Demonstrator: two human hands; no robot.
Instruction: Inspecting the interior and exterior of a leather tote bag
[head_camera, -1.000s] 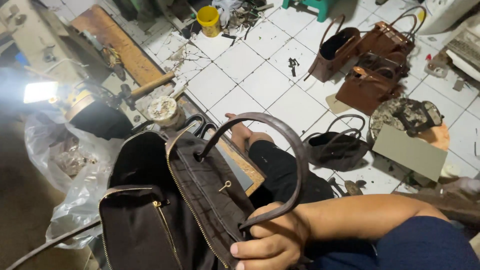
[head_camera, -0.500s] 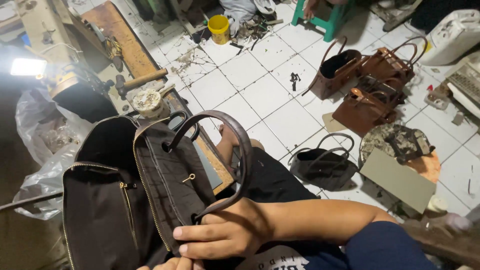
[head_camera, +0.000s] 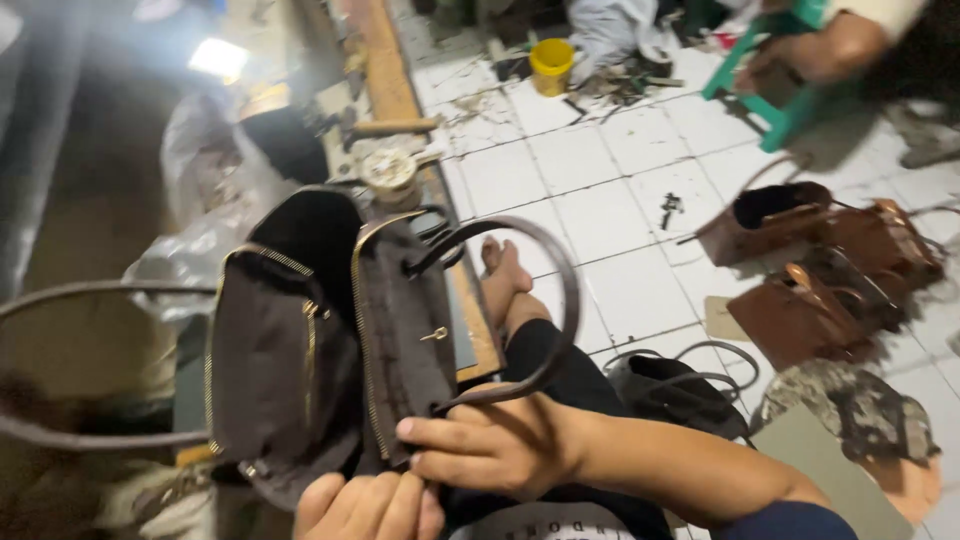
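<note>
A dark brown handbag (head_camera: 300, 350) with gold zippers and a small gold clasp lies open on my lap, its curved handle (head_camera: 560, 300) arching to the right. My right hand (head_camera: 490, 445) grips the bag's front panel by its lower edge, where the handle joins. At the bottom edge of the view my left hand (head_camera: 365, 505) pinches the bag's lower rim; only its fingers show. A second handle (head_camera: 80, 365) loops off to the left. My bare foot (head_camera: 505, 275) rests beyond the bag.
A wooden board (head_camera: 385, 70) with a hammer (head_camera: 390, 127) and a round tin (head_camera: 388, 172) runs along the white tiled floor. Brown handbags (head_camera: 830, 270) stand at right, a black bag (head_camera: 680, 385) nearer. A yellow cup (head_camera: 551, 60) and a green stool (head_camera: 790, 95) with another person's arm (head_camera: 830, 50) lie farther back.
The view swung to the left and tilted. The bag shifted right and up in view, and my left hand's fingers now show more fully under its lower rim.
</note>
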